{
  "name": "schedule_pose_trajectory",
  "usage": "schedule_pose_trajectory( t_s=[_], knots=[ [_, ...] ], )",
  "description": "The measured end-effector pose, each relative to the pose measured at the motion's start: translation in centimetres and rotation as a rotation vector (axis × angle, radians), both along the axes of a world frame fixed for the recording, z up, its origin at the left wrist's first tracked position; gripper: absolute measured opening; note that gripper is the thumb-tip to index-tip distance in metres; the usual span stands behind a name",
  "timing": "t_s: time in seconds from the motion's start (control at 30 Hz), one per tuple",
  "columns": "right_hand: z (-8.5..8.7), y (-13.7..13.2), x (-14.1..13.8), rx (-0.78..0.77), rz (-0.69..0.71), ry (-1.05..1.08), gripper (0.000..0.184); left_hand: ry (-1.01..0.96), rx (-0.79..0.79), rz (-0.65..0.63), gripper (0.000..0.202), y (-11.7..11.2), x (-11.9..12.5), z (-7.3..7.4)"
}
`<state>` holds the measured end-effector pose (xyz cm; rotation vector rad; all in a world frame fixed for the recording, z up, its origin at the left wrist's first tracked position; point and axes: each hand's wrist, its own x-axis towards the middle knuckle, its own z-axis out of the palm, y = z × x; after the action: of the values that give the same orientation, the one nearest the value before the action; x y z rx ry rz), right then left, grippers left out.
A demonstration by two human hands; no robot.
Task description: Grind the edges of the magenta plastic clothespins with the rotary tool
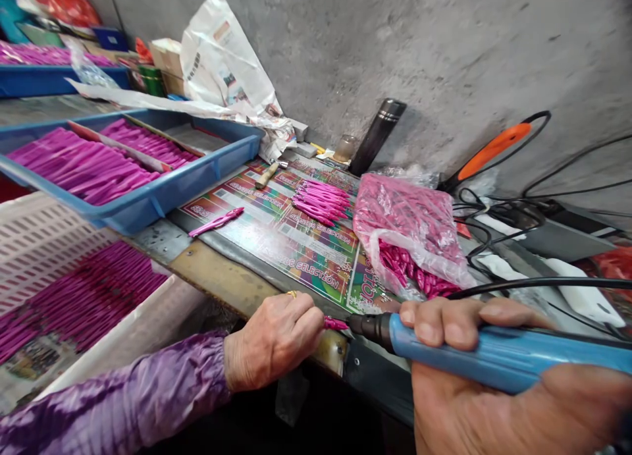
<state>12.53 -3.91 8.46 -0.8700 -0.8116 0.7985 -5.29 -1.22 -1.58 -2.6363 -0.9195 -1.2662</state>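
My left hand (277, 340), in a purple sleeve, is closed round a slim pink pen-like piece (336, 323). Only the piece's tip shows past my fingers. My right hand (474, 376) grips a blue electric screwdriver (459, 349) with a black nose and a cable. The nose meets, or nearly meets, the pink tip near the table's front edge. Beyond my hands, a bundle of similar pink pieces (322, 201) lies on the printed sheet (296, 251). A single pink piece (216, 222) rests to the left. An open plastic bag (402, 211) holds small magenta parts.
A blue divided tray (212, 175) of pink pieces stands at the left, above a white basket (42, 257) of more. A black cylinder (378, 135), an orange-handled tool (494, 153) and a small hammer-like tool (269, 174) are further back. Cables (486, 224) tangle at the right.
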Motion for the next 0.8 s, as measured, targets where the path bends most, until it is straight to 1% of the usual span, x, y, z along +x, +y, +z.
schedule_pose_trajectory(
  t_s=[0.2, 0.37, 0.5, 0.63, 0.73, 0.8],
  knots=[
    [0.1, 0.1, -0.2, -0.004, 0.016, -0.002, 0.06, -0.035, 0.008, -0.004, 0.023, 0.1, 0.1, -0.4],
    [0.1, 0.2, -0.3, 0.004, 0.014, -0.006, 0.059, -0.028, 0.018, 0.011, 0.014, 0.0, 0.1, -0.5],
    [-0.1, 0.1, -0.3, 0.009, 0.018, -0.005, 0.056, -0.004, 0.031, -0.01, 0.016, 0.0, -0.1, -0.7],
    [-0.2, 0.0, 0.6, 0.006, -0.003, -0.015, 0.057, 0.017, 0.022, -0.027, 0.019, 0.0, -0.4, -0.7],
    [-0.3, -0.1, 1.7, 0.017, -0.049, -0.057, 0.056, -0.001, 0.02, -0.033, 0.021, -0.2, -0.5, -0.5],
    [-0.6, 0.0, 2.4, 0.041, -0.094, -0.1, 0.048, -0.013, 0.024, -0.034, 0.022, -0.3, -0.5, -0.3]
  ],
)
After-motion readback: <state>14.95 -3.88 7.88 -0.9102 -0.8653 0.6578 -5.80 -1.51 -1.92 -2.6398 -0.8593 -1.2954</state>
